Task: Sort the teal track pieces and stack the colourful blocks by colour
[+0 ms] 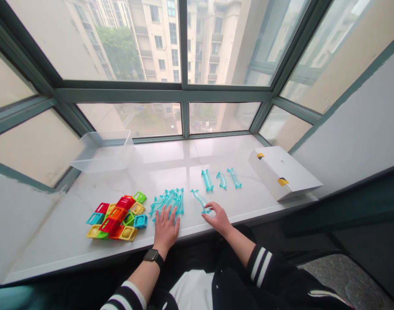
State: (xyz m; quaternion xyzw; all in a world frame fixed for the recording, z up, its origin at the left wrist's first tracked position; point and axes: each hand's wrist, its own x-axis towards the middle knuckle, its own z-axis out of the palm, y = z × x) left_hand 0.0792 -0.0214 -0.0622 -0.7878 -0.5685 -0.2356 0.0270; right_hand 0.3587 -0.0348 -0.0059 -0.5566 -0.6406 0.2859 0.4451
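My left hand (165, 227) lies flat, fingers spread, on the near end of a pile of clear teal track pieces (169, 199) on the white windowsill (171, 168). My right hand (218, 217) touches the near end of one curved teal track piece (199, 199), fingertips on it. Three more teal track pieces (221, 179) lie in a row farther back. A heap of coloured square frame tiles (118, 217) sits to the left of my left hand.
A clear plastic bin (103, 151) stands at the back left by the window. A white cardboard box (282, 172) lies at the right end of the sill. The sill's front edge runs just before my wrists.
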